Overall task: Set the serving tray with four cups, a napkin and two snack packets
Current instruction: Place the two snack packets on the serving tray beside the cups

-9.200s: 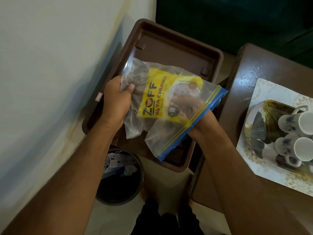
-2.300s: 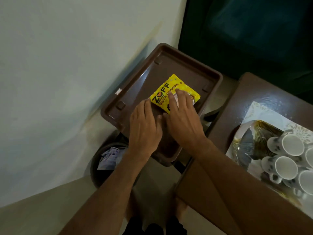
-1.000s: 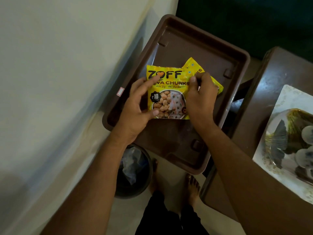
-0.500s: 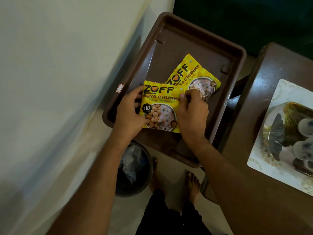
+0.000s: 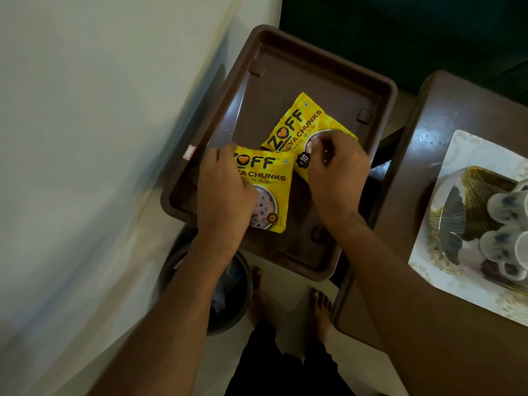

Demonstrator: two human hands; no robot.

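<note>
Two yellow soya chunk packets lie flat in the brown serving tray [image 5: 288, 55]. The near packet [image 5: 270, 178] sits on the tray's left side, with my left hand [image 5: 225, 192] resting on its left half. The far packet [image 5: 297, 124] lies tilted beside it, and my right hand [image 5: 337, 178] pinches its lower right part with bent fingers. At the far right, several white cups with blue flowers [image 5: 505, 227] stand on a glass plate [image 5: 454, 212], partly cut off by the frame edge.
The tray rests beside a white wall [image 5: 100, 138]. A dark wooden table [image 5: 428, 144] on the right carries a white patterned mat [image 5: 463, 150] under the plate. A round bin [image 5: 237, 295] stands below the tray, and my bare feet are on the floor.
My right hand left the near packet and moved onto the far one. The near packet has shifted slightly left, and my left hand now covers more of it.
</note>
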